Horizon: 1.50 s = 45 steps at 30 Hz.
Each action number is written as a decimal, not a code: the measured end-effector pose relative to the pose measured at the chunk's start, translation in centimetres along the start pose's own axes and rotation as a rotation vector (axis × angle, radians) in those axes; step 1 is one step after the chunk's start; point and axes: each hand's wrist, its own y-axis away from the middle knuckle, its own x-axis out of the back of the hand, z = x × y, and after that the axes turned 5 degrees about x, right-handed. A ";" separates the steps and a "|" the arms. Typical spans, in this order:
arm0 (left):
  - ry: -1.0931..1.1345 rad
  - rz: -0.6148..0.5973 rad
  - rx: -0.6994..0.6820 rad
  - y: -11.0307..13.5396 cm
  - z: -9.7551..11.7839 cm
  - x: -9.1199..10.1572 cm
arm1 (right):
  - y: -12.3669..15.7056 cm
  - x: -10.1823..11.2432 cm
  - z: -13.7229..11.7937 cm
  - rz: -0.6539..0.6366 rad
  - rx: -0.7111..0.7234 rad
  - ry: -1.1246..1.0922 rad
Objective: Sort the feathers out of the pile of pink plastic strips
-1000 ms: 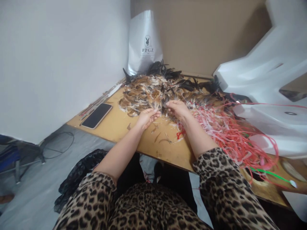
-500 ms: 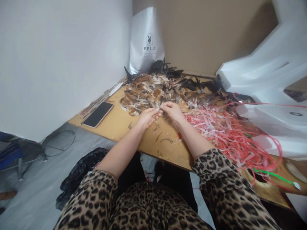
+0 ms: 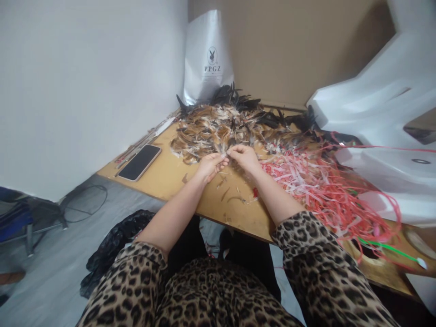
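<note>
My left hand (image 3: 212, 167) is closed in a pinch over the near edge of the feather pile. Between its thumb and fingers it holds the pale base of a small bunch of feathers (image 3: 223, 147), whose tips point away from me. My right hand (image 3: 245, 158) meets it from the right, thumb and forefinger pinched at the same bunch; the fingertips partly hide what they grip. Just beyond both hands spreads a pile of brown, cream and black feathers (image 3: 204, 127). A few loose feather scraps (image 3: 235, 198) lie on the wooden tabletop (image 3: 184, 193) nearer to me.
A phone (image 3: 140, 162) lies at the table's left. Tangled red and pink ribbons (image 3: 316, 190) cover the right side, close to my right forearm. A white bag (image 3: 208, 59) stands behind the feathers. White moulded plastic (image 3: 368, 104) rises at the right. A black plastic bag (image 3: 112, 245) is on the floor.
Both hands stay in nearly the same place. The right fingertips have shifted very slightly at the feather bunch.
</note>
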 end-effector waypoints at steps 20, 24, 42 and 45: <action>0.050 0.110 -0.098 0.1 0.5 0.1 | 0.3 0.1 0.4 -0.121 -0.025 1.110; 0.073 0.084 -0.090 -0.1 0.4 0.3 | -0.1 1.0 0.0 -0.160 -0.062 0.933; 0.084 -0.077 0.061 0.5 0.6 0.0 | -0.3 1.2 0.5 -0.044 -0.071 -0.096; 0.083 -0.103 0.064 0.5 0.6 0.0 | -0.2 0.8 0.4 -0.030 -0.044 -0.082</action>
